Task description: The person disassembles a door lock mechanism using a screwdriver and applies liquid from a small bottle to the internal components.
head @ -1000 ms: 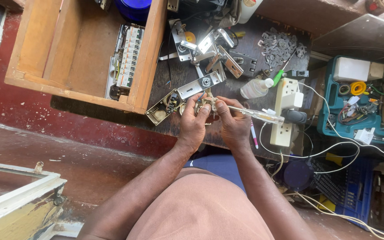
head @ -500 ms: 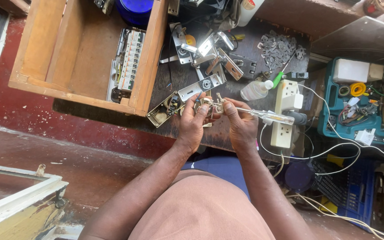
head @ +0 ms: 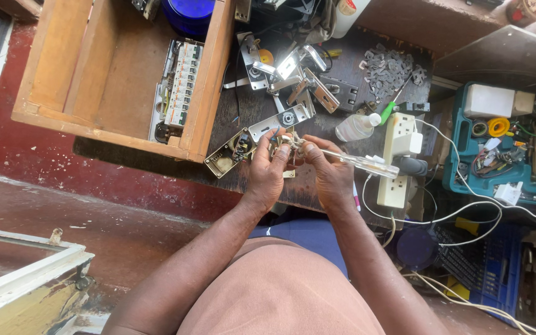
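My left hand (head: 268, 177) grips a small lock part (head: 283, 149); my right hand (head: 330, 174) pinches a clear-handled screwdriver (head: 358, 160) against it, beside the power strip (head: 398, 158). Lock unassembled yet.

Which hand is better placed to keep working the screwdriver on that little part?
Probably the right hand: it grips the clear-handled screwdriver, tip at the small metal part. The left hand is busy holding that part.
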